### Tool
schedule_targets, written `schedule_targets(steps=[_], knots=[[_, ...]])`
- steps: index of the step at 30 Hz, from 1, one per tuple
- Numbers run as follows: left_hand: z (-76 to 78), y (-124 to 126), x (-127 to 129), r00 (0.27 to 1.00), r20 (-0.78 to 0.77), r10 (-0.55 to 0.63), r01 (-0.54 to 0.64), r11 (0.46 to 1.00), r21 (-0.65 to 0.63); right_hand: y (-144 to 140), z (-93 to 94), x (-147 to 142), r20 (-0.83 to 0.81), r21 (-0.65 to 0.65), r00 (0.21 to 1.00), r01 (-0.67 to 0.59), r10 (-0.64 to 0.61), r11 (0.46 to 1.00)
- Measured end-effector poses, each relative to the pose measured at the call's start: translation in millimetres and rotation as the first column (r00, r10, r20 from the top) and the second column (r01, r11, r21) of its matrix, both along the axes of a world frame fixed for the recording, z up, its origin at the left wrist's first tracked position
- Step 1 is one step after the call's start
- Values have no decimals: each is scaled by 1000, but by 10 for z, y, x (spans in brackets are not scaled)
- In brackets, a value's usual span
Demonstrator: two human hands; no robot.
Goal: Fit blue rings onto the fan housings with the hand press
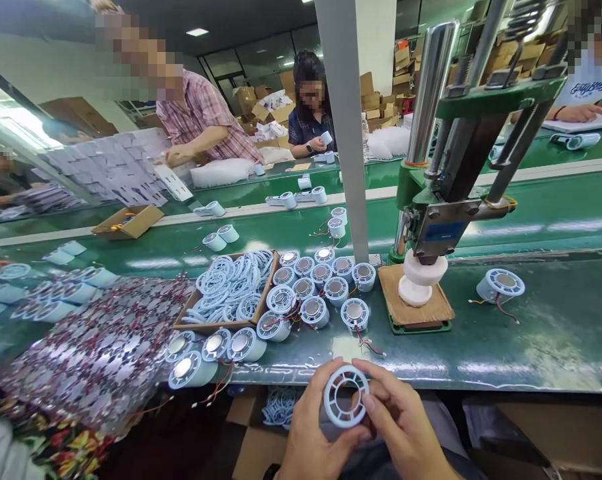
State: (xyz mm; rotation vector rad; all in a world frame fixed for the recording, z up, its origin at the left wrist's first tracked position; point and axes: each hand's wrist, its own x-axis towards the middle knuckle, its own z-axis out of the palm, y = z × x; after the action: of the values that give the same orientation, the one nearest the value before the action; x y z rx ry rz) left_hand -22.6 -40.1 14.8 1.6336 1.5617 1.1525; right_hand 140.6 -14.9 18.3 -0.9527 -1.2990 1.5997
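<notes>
A light-blue plastic ring (pixel 347 397) with short spokes is held up in front of me at the bench's near edge. My left hand (pixel 313 427) grips its left side, thumb below and index finger at the top. On the right side, the fingers and thumb of my right hand (pixel 398 417) are closed on the same ring. Fingers show through its open centre. Just beyond my hands stands a light-blue round housing (pixel 355 313) with a silver disc and thin red and black wires. More such housings (pixel 315 311) are grouped behind it.
A cardboard box (pixel 225 325) holds many loose rings. The green hand press (pixel 431 233) has a white die over a cardboard-covered base. One wired housing (pixel 503 285) stands to its right. Bagged wired parts (pixel 95 353) lie left. A grey post (pixel 348 133) rises mid-bench; co-workers sit beyond the green belt (pixel 261 230).
</notes>
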Motion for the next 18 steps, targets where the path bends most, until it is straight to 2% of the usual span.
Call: schedule_targets(steps=[2,4,5,7,8,9,11,13,16,18], knots=[[-19,-3,-19,1000,-2,9,-9,1000,-25,1,18,22,52,55,999,-18,15,998],[-47,-8,-49,1000,-5,13,-14,999,-51,70,43,87,149,213,987,34,-67,976],[-61,-11,-64,1000,-6,14,-15,998,-64,142,56,132,196,325,966,97,-168,941],[-84,-19,-82,1000,-9,22,-23,995,-93,358,71,217,249,533,881,223,-403,816],[-91,-22,-82,999,-3,33,-33,994,-107,490,67,245,264,597,837,249,-479,763],[-93,-22,-74,999,17,51,-49,991,-121,624,49,256,286,634,814,235,-506,737],[-88,-14,-34,989,99,109,-95,985,-141,847,-29,225,363,650,817,122,-448,750],[-77,10,26,962,210,173,-141,977,-163,956,-158,150,418,647,823,28,-386,762],[-72,75,119,924,312,222,-166,967,-194,891,-361,67,432,652,807,29,-403,757],[-83,130,157,911,338,235,-177,965,-195,769,-433,70,432,664,787,53,-440,746]])
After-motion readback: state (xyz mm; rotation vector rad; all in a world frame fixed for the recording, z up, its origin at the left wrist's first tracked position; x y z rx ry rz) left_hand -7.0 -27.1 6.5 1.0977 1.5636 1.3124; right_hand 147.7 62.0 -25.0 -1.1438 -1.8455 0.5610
